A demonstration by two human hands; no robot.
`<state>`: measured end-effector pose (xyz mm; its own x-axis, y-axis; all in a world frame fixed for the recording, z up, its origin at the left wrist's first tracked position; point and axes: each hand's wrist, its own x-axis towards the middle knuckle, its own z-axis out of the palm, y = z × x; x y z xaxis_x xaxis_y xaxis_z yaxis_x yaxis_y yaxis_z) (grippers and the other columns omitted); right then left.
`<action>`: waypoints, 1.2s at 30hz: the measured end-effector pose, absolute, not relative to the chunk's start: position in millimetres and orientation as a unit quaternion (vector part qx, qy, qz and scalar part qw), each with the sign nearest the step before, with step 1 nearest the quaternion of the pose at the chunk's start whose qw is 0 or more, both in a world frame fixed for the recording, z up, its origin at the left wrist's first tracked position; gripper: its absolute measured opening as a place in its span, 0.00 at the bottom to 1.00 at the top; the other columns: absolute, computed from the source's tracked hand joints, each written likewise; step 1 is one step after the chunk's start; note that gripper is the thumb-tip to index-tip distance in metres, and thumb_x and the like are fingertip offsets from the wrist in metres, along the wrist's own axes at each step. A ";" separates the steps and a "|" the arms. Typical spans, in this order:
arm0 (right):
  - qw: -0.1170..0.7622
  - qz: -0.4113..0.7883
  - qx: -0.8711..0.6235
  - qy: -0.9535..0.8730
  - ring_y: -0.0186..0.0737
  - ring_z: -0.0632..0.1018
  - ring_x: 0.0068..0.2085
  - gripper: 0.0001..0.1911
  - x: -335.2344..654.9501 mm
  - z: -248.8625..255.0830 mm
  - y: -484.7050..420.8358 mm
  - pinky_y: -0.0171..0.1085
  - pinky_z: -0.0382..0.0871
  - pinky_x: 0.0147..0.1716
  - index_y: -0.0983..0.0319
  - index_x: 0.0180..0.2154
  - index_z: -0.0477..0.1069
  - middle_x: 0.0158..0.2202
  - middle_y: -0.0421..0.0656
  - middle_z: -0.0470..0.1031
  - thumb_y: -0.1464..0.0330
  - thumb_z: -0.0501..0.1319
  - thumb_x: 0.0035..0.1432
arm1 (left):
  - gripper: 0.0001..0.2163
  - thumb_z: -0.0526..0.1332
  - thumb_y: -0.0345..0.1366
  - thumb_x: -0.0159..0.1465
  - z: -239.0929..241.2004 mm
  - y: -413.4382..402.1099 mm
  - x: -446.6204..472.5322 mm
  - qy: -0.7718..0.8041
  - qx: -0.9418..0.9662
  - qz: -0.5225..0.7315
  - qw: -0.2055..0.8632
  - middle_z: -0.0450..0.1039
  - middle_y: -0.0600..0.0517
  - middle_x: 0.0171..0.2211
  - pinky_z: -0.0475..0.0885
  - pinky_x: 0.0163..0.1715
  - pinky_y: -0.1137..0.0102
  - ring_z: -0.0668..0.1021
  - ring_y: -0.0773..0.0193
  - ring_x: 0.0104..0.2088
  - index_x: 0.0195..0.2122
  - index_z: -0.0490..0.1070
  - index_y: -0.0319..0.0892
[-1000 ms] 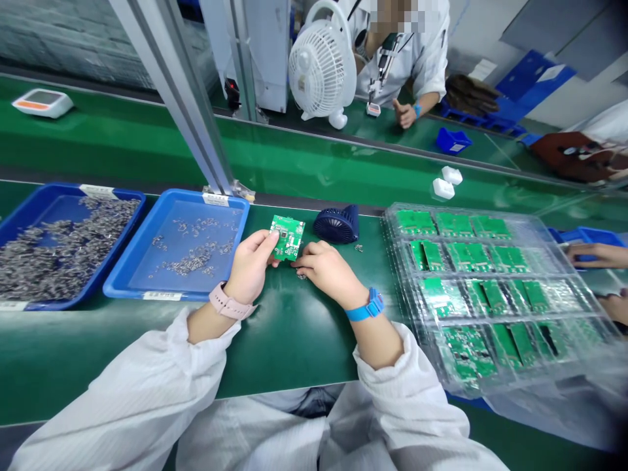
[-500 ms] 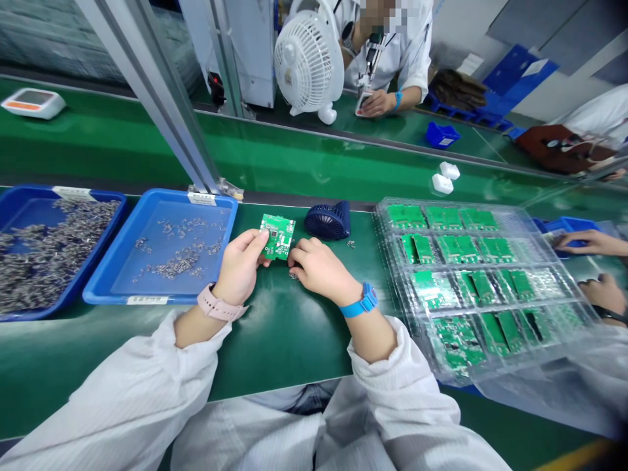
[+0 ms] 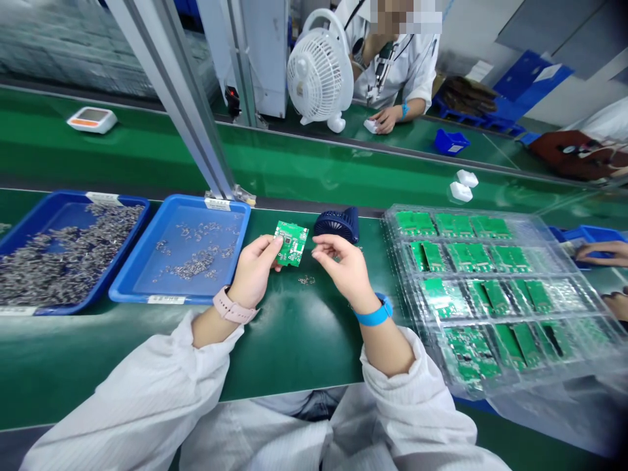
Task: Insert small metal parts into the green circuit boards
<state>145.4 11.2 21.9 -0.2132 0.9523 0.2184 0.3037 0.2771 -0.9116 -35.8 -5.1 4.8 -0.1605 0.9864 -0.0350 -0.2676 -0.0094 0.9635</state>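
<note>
A green circuit board (image 3: 292,244) with a small dark chip is held at its left edge by my left hand (image 3: 255,265), thumb on its face and fingers behind it. Just right of the board, my right hand (image 3: 346,265) is raised with its fingers curled and the thumb drawn close to the index finger. Whatever may sit between those fingertips is too small to make out. Below the board, a little pile of small metal parts (image 3: 307,280) lies on the green table. The right hand is apart from both board and pile.
Two blue trays hold metal parts: a heaped one (image 3: 115,304) and a sparser one (image 3: 240,261). A dark blue fan (image 3: 338,222) stands behind my right hand. Right lies a clear compartment tray (image 3: 432,320) of circuit boards. Co-workers' hands (image 3: 387,120) show across the partition and at right.
My right hand has lifted away from the small metal parts and moved right of the board, uncovering the pile. The left hand keeps its grip on the board. The camera view has shifted slightly.
</note>
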 end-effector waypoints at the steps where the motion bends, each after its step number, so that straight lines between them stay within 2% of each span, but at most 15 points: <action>1: 0.429 0.423 -0.467 -0.648 0.38 0.77 0.35 0.08 145.4 21.5 11.3 0.38 0.71 0.39 0.60 0.40 0.74 0.34 0.42 0.78 0.68 0.63 0.56 | 0.14 0.65 0.45 0.60 4.8 -5.5 -35.6 0.473 0.389 0.596 0.520 0.64 0.55 0.23 0.63 0.19 0.76 0.67 0.71 0.22 0.26 0.71 0.41; 5: 0.429 0.535 -0.435 -0.584 0.39 0.77 0.38 0.09 144.4 21.2 10.5 0.40 0.72 0.43 0.61 0.33 0.74 0.35 0.43 0.78 0.62 0.67 0.52 | 0.14 0.64 0.47 0.60 5.4 -6.8 -35.0 0.484 0.409 0.583 0.509 0.63 0.55 0.23 0.64 0.20 0.76 0.67 0.70 0.23 0.26 0.71 0.41; 10: 0.447 0.589 -0.386 -0.552 0.39 0.76 0.43 0.12 141.4 23.4 7.2 0.40 0.70 0.47 0.61 0.31 0.74 0.39 0.42 0.77 0.60 0.71 0.49 | 0.14 0.63 0.47 0.61 4.4 -7.7 -36.0 0.492 0.445 0.561 0.495 0.66 0.55 0.25 0.65 0.21 0.75 0.68 0.69 0.24 0.28 0.71 0.41; 13: 0.452 0.639 -0.377 -0.496 0.34 0.75 0.37 0.12 145.5 27.8 5.6 0.34 0.71 0.37 0.61 0.31 0.73 0.41 0.42 0.77 0.62 0.72 0.48 | 0.12 0.62 0.45 0.63 4.4 -7.8 -37.7 0.499 0.495 0.549 0.452 0.65 0.55 0.27 0.66 0.24 0.74 0.69 0.69 0.25 0.28 0.71 0.41; 16: 0.457 0.723 -0.331 -0.398 0.28 0.73 0.30 0.11 154.6 36.6 4.5 0.29 0.66 0.25 0.59 0.34 0.72 0.52 0.43 0.75 0.64 0.71 0.51 | 0.13 0.61 0.41 0.64 6.4 -8.0 -38.5 0.496 0.553 0.543 0.391 0.65 0.54 0.28 0.65 0.29 0.72 0.69 0.68 0.29 0.25 0.68 0.41; 20: 0.442 0.776 -0.291 -0.343 0.28 0.77 0.31 0.12 161.4 45.0 3.9 0.27 0.65 0.21 0.57 0.36 0.69 0.59 0.45 0.71 0.64 0.70 0.53 | 0.11 0.60 0.38 0.64 9.9 -9.9 -35.9 0.486 0.587 0.525 0.378 0.65 0.52 0.29 0.64 0.31 0.70 0.68 0.66 0.30 0.26 0.69 0.40; 23: 0.439 0.771 -0.293 -0.358 0.33 0.80 0.37 0.13 159.2 42.7 4.3 0.27 0.70 0.24 0.58 0.36 0.68 0.57 0.45 0.72 0.63 0.70 0.53 | 0.11 0.60 0.38 0.64 11.1 -11.8 -33.4 0.482 0.600 0.512 0.382 0.66 0.52 0.29 0.63 0.32 0.70 0.68 0.66 0.31 0.26 0.69 0.40; 27: 0.471 0.717 -0.324 -0.399 0.37 0.82 0.40 0.13 155.7 38.1 4.9 0.32 0.77 0.33 0.59 0.35 0.69 0.47 0.43 0.78 0.62 0.70 0.53 | 0.09 0.61 0.39 0.63 14.0 -13.9 -32.3 0.471 0.623 0.488 0.389 0.66 0.52 0.30 0.64 0.31 0.70 0.69 0.66 0.31 0.28 0.69 0.40; 29: 0.479 0.684 -0.345 -0.429 0.36 0.81 0.38 0.11 155.7 38.7 4.6 0.33 0.77 0.35 0.59 0.35 0.70 0.43 0.43 0.79 0.63 0.69 0.54 | 0.09 0.60 0.39 0.64 17.1 -15.7 -32.1 0.457 0.648 0.464 0.395 0.66 0.52 0.30 0.64 0.31 0.70 0.69 0.66 0.30 0.29 0.69 0.40; 31: 0.472 0.659 -0.359 -0.464 0.34 0.80 0.34 0.10 156.1 40.6 3.8 0.32 0.75 0.32 0.60 0.34 0.70 0.41 0.43 0.79 0.64 0.69 0.55 | 0.10 0.58 0.39 0.65 20.2 -18.6 -31.2 0.437 0.683 0.431 0.395 0.67 0.52 0.29 0.65 0.32 0.70 0.70 0.65 0.30 0.29 0.69 0.40; 36: 0.417 0.635 -0.358 -0.543 0.30 0.74 0.28 0.09 153.0 43.0 0.6 0.32 0.71 0.28 0.61 0.33 0.72 0.38 0.43 0.79 0.64 0.68 0.55 | 0.11 0.59 0.40 0.63 21.1 -28.2 -26.3 0.421 0.763 0.355 0.340 0.68 0.52 0.26 0.65 0.32 0.70 0.70 0.64 0.30 0.27 0.70 0.40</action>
